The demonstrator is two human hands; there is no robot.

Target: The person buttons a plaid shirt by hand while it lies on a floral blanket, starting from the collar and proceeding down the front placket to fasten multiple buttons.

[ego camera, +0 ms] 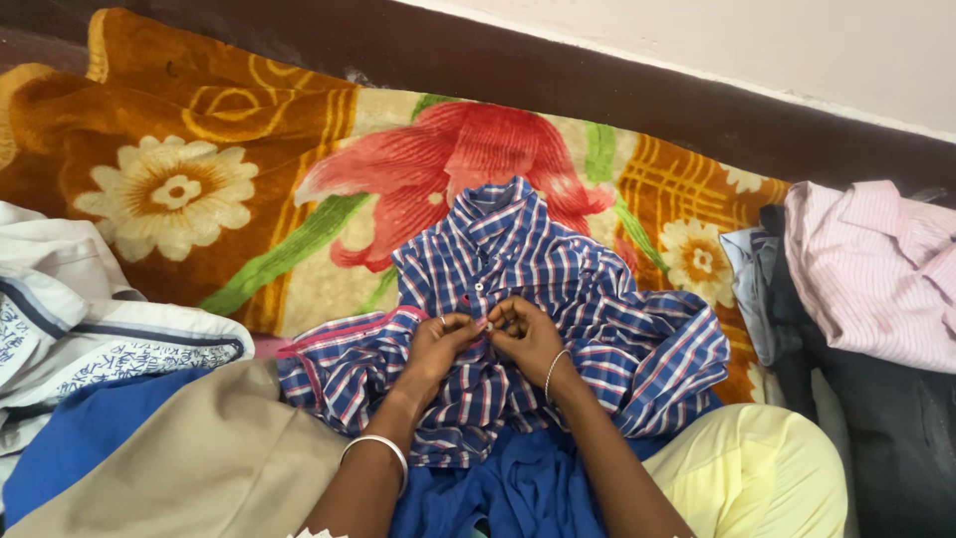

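A blue, red and white checked shirt (558,279) lies spread in front of me on a flowered blanket, collar pointing away. My left hand (443,339) and my right hand (528,334) meet at the shirt's front placket, fingertips pinched together on the fabric around a small button. Both wrists wear thin bangles. Below the shirt, blue cloth (518,493) covers my lap.
An orange blanket with red and cream flowers (199,189) covers the surface. White and blue printed garments (80,309) and beige cloth (209,458) lie left. A pink striped shirt (876,269) sits on dark clothes at the right. Yellow fabric (757,478) covers my right knee.
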